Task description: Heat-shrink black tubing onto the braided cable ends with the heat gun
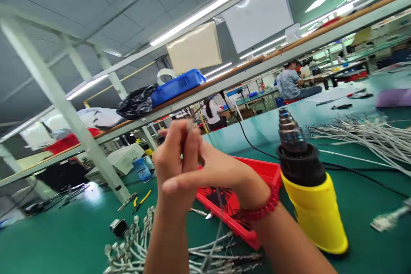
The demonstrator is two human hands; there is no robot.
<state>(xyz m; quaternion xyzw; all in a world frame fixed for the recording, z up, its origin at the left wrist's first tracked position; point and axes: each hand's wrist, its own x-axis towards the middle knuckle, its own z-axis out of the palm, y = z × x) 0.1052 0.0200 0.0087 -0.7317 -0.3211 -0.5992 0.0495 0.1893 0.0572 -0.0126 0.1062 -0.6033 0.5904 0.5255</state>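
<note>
My left hand (175, 162) is raised in front of me, its fingers closed in a pinch. A small pale connector end (192, 125) shows blurred at the fingertips. My right hand (218, 167), with a red beaded bracelet at the wrist, presses against the left, fingers bent in and thumb lying across it. From beneath the hands a thin grey-white cable (219, 205) hangs down. Below, a bundle of white cables with connectors (135, 244) lies on the green tabletop (73, 239). Behind my right wrist sits a red tray (237, 229) holding small black pieces.
A yellow heat gun (316, 205) stands nozzle-up at right, near a pile of white cables (366, 137). Yellow-handled pliers (141, 201), a small black block (118, 227) and a blue can (141, 169) are at left. A shelf holds a blue bin (178, 88). Two people sit farther back.
</note>
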